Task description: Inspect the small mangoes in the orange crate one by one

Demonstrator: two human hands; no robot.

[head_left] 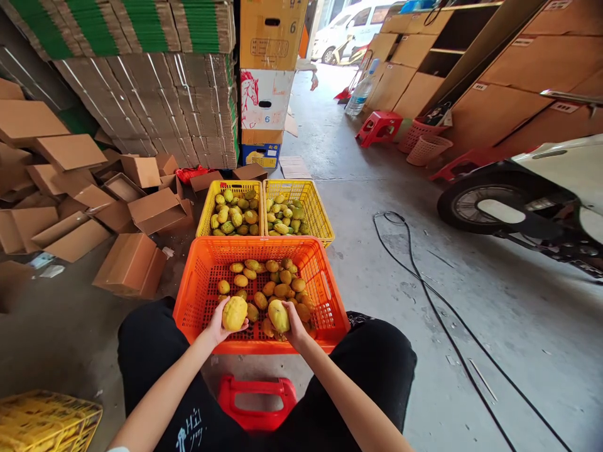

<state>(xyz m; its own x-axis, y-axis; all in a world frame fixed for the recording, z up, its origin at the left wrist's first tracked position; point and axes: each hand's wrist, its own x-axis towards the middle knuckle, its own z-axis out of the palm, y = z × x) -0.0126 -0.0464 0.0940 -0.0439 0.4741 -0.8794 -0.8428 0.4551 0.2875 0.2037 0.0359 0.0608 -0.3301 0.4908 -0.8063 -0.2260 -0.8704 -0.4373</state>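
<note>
My left hand [217,326] is closed around a lumpy oval yellow fruit [234,314], like a small papaya. A greener yellow-green fruit [278,316] of the same shape sits in my right hand [295,325], its fingers wrapped around the side. Both hands are over the near part of an orange plastic crate [188,295] between my knees. Loose brownish-yellow fruits [282,290] lie in it, mostly toward the right. Just beyond stand two yellow crates, the left one [206,210] and the right one [320,213], both holding yellow and green fruits.
A red stool [257,402] is beneath me. Empty cardboard boxes [125,263] lie heaped at left, near stacked flattened cartons [141,100]. A yellow basket [51,417] stands at lower left. Black cable [419,276] crosses the floor at right, near a parked scooter [499,201]. Another person's hand [314,80] shows behind tall boxes.
</note>
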